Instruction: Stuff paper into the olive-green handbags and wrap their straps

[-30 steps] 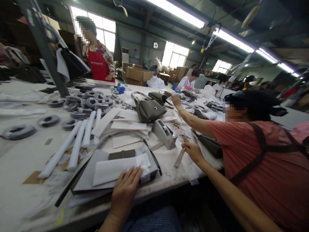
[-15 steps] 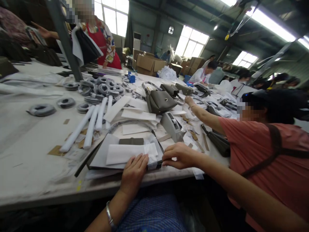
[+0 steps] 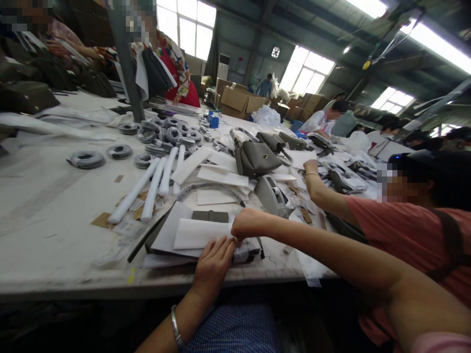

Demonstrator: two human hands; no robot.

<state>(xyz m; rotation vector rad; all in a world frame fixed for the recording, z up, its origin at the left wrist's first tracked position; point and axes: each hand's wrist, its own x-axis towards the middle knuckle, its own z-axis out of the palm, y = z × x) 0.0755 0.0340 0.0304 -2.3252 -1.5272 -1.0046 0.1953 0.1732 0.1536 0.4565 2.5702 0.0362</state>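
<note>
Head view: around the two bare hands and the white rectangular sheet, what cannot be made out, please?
All in the head view:
Right bare hand: its own back hides most of its fingers and what they may hold.
Dark grey leather-like piece: its lower part is hidden by the white rectangular sheet.
Left bare hand: its fingers cover part of the sheet's near edge.
Pale pink sleeve: mostly cut off by the bottom edge.

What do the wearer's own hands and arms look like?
Left hand: no glove, with a smooth silver-coloured bangle at the wrist; no sleeve on the visible forearm. Right hand: no glove, no bangle visible, forearm uncovered. Pink fabric at the bottom-right edge is probably the right sleeve.
</note>
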